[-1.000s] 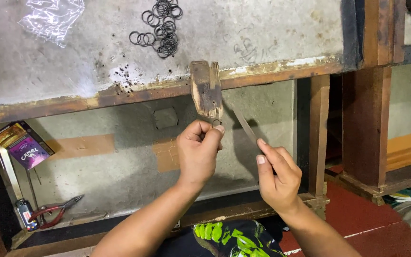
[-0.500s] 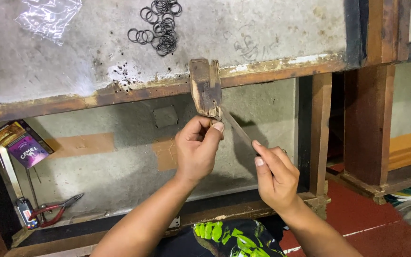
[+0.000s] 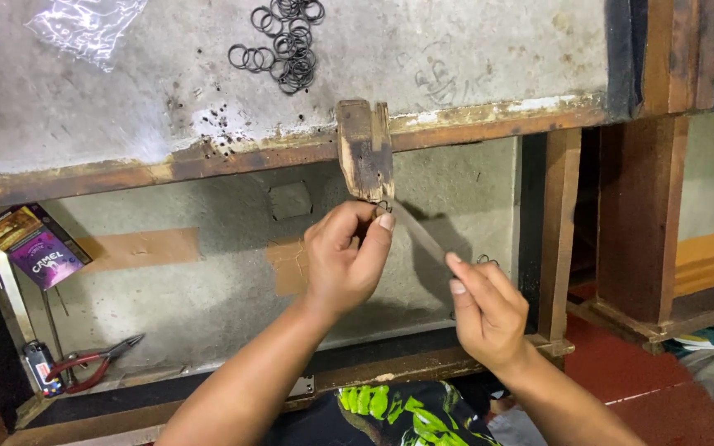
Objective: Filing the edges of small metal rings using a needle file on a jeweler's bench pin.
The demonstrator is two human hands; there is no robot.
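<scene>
the workbench fills the top of the view, a worn grey slab with a rusty wooden front edge, and below it sits a recessed shelf with pale walls. a wooden post stands to the right over a red floor. a worn wooden peg juts out from the bench edge, and the work goes on right at its lower tip.

the left hand is closed in a pinch, thumb and fingers pressed together on a small metal ring held against the peg's bottom end; the ring is mostly hidden by the fingertips. the right hand is clamped on the low end of a slim flat file, forefinger laid along it, the blade slanting up to the ring. this looks like the filing step, dressing the ring on the peg. judging from the grip, a next stroke would call for a steady pinch and a light, straight push.

on the bench top lie a heap of dark rings and a clear plastic bag. on the shelf's left are a purple packet, red-handled pliers and a small lighter.
</scene>
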